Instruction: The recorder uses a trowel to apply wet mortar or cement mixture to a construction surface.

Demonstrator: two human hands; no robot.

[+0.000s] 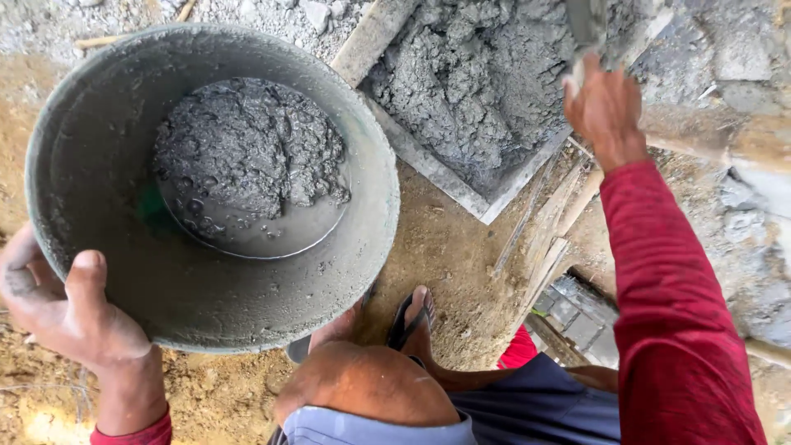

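Note:
My left hand [62,309] grips the near rim of a grey, mortar-smeared bucket [99,107], thumb over the edge. Wet grey mortar [247,156] lies in a lump at the bucket's bottom with some water around it. My right hand [606,107], in a red sleeve, reaches out and holds the handle of a trowel [587,25], whose blade points up into a heap of mortar [478,82] on a flat mixing board.
The mixing board's pale edge [461,194] runs diagonally beside the bucket. Wooden sticks [548,239] lie to its right, a rough stone wall [741,74] beyond. My knee [362,383] and sandalled foot [412,317] rest on brown earth [449,255].

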